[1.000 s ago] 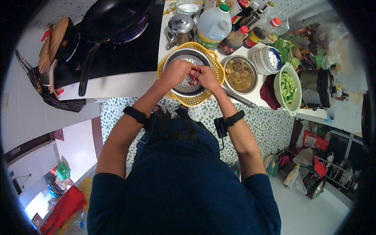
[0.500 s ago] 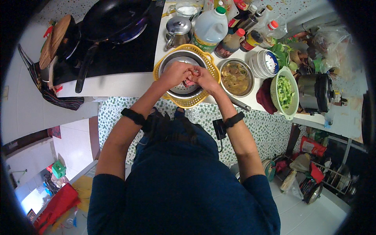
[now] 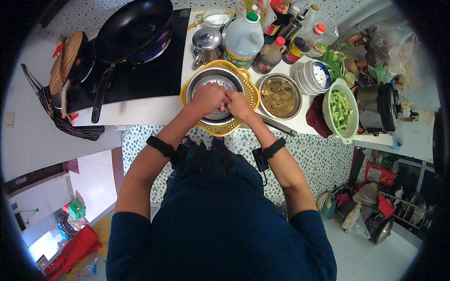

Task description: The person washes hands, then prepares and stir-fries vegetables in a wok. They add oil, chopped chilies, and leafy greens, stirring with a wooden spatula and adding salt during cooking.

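Together, left hand (image 3: 206,97), right hand (image 3: 240,104), grips closed on small pinkish piece (image 3: 226,99), above steel bowl (image 3: 211,79)

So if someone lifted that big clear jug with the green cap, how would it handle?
The big clear jug looks nearly full, so probably heavy. Its plastic walls may flex slightly when squeezed. Broad-based and upright among bottles, it seems unlikely to tip.

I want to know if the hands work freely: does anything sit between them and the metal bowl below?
Nothing visible does. The left hand and right hand meet directly over the metal bowl inside the yellow colander, pinching something small and pinkish.
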